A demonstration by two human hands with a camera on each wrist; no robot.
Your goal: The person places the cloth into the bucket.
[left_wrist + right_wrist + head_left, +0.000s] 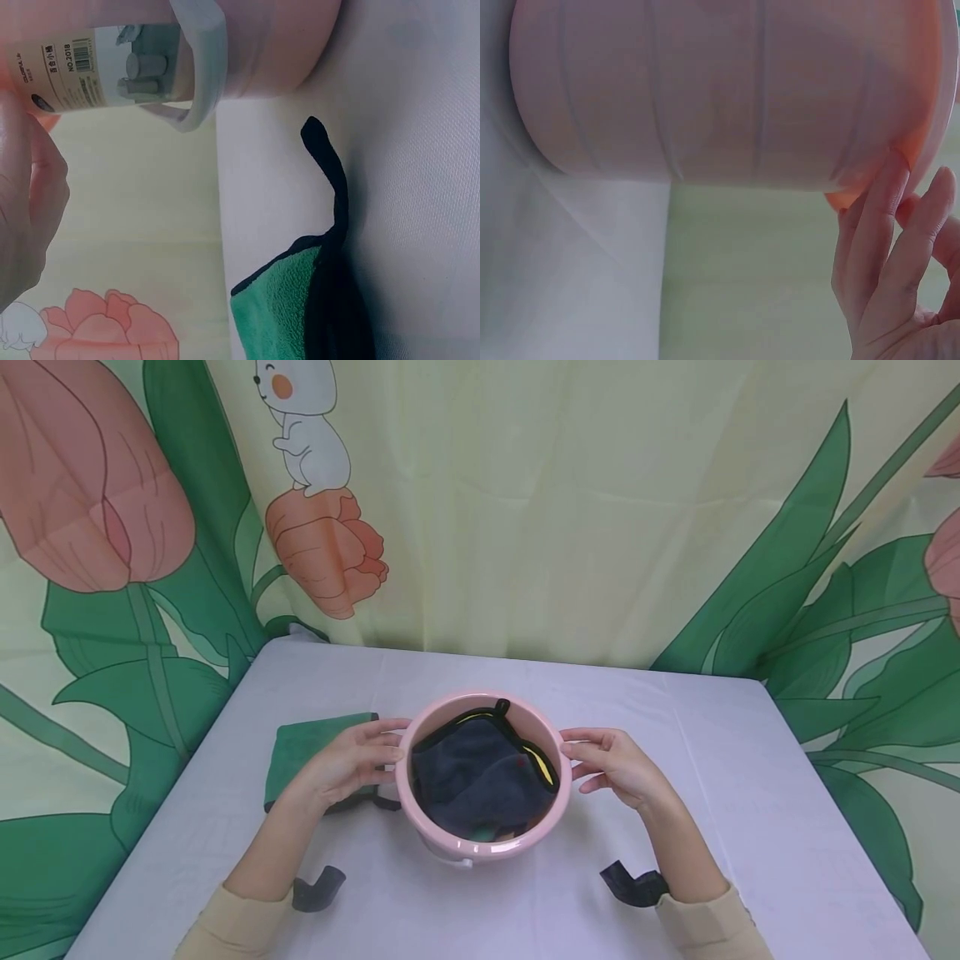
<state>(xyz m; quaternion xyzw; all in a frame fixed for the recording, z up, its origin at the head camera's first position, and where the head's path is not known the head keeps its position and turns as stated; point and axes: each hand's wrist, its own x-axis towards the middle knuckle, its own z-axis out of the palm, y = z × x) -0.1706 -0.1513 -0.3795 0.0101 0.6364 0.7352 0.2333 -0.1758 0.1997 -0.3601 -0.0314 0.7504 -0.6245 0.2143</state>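
A pink bucket [482, 852] stands on the table between both hands. Inside lies a dark grey cloth [480, 768] with black edging, a small loop and a bit of yellow. My left hand [356, 762] touches the left side of the rim with fairly straight fingers. On the opposite side, my right hand [611, 764] touches the rim; in the right wrist view its extended fingers [881, 202] rest just beneath the lip. A folded green cloth [311, 747] with black trim and a loop lies left of the bucket, partly behind the left forearm.
The bucket's pale handle [210, 60] hangs down its side beside a printed label [90, 67]. A white cloth covers the table [540, 910]. Behind it hangs a curtain [525, 510] printed with tulips and a rabbit. Black straps [633, 885] stick out at both wrists.
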